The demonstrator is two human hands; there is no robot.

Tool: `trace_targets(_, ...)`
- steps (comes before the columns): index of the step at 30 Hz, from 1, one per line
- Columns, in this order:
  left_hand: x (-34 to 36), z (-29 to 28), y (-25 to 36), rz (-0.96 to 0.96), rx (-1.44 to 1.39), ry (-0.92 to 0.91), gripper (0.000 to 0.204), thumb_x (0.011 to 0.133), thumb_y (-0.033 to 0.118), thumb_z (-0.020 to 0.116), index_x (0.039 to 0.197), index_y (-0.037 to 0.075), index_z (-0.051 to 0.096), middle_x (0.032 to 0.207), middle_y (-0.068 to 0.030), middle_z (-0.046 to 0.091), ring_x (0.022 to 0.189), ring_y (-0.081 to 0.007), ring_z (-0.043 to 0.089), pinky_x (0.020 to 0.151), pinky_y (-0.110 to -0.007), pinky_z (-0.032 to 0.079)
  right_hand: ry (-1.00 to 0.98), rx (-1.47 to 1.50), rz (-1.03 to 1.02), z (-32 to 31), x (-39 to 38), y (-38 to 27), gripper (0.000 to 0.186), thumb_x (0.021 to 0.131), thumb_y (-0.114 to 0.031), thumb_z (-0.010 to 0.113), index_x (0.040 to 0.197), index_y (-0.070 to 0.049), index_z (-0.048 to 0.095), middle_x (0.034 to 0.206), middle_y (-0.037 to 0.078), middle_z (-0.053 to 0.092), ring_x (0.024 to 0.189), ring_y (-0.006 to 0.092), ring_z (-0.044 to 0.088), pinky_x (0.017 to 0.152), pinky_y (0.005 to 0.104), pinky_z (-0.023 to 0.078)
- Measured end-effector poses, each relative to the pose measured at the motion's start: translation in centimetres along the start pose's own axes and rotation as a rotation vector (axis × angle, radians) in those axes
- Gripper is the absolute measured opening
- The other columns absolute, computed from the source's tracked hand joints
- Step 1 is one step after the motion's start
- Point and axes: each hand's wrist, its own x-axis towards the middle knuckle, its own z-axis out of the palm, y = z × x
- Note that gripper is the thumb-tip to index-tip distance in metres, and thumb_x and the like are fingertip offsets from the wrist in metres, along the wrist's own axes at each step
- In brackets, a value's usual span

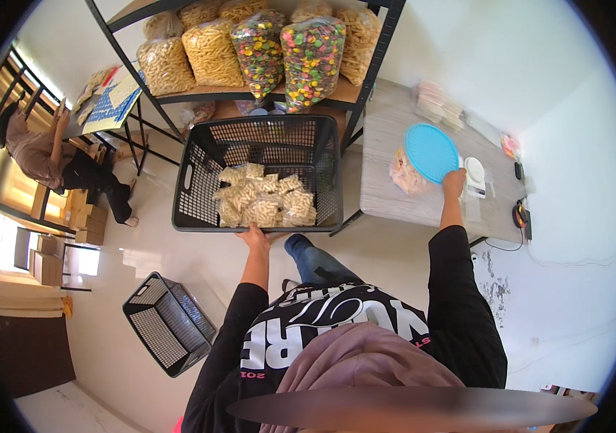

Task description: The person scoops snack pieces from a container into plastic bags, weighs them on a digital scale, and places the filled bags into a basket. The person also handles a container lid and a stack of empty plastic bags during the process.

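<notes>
Clearly, two baskets show: a black basket [196, 169] bearing small snack packets [268, 202], too overlapped to count, and a floor basket [155, 326] farther left. The left hand [254, 238] has its fingers clamped on the black basket's near rim; the right hand [453, 184] grips one round blue lid [430, 151] over the table [386, 137]. Two multicoloured bags [313, 58] stand on the shelf [210, 93]; the lid partly hides pale goods [407, 175].

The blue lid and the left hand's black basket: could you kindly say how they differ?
The blue lid is round, the black basket rectangular. The lid's top looks solid, whereas the basket's walls are perforated. The right hand touches the lid, the left hand the basket. Both are touched at an edge.
</notes>
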Motion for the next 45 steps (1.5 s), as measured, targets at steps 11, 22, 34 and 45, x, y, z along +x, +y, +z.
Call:
trace_targets(11,-1.5,-2.7,-0.9,-0.119,0.061,-0.04,0.076,0.091,0.016,0.056,0.141,0.027,0.0,0.141,-0.0159,0.031,0.117,-0.038,0.047,0.08,-0.058,0.053,0.038,0.022,-0.124,1.2,-0.3,0.9,0.029,0.082,-0.015,0.052,0.103,0.004,0.053,0.108,0.027,0.055,0.096,0.042,0.059,0.082,0.0489,0.049)
trace_targets(22,-4.0,-0.7,0.3,-0.016,0.205,0.118,0.101,0.082,0.029,0.071,0.148,0.018,-0.004,0.146,-0.0191,0.029,0.13,-0.0373,0.036,0.099,-0.063,0.033,-0.125,0.05,-0.472,-0.5,8.8,2.6,0.054,0.071,-0.027,0.076,0.116,-0.003,0.058,0.114,0.025,0.058,0.108,0.0394,0.055,0.092,0.0473,0.045)
trace_targets(34,-11.4,17.1,-1.1,0.722,0.602,-0.197,0.045,0.089,0.008,0.058,0.132,0.0,0.047,0.135,-0.0167,0.045,0.127,-0.0281,0.042,0.107,-0.038,0.033,-0.425,0.196,-0.852,2.5,11.4,-7.3,0.037,0.077,-0.03,0.073,0.107,-0.011,0.062,0.109,0.011,0.056,0.107,0.032,0.052,0.09,0.0442,0.042)
trace_targets(45,-22.8,35.6,-6.3,0.522,0.803,-0.758,0.05,0.095,0.022,0.056,0.14,0.006,0.041,0.127,-0.0145,0.05,0.116,-0.0243,0.052,0.092,-0.036,0.049,-0.569,0.379,-1.137,-1.1,12.7,-6.4,0.027,0.077,-0.018,0.071,0.102,-0.011,0.062,0.104,0.007,0.056,0.103,0.0295,0.051,0.088,0.0429,0.04)
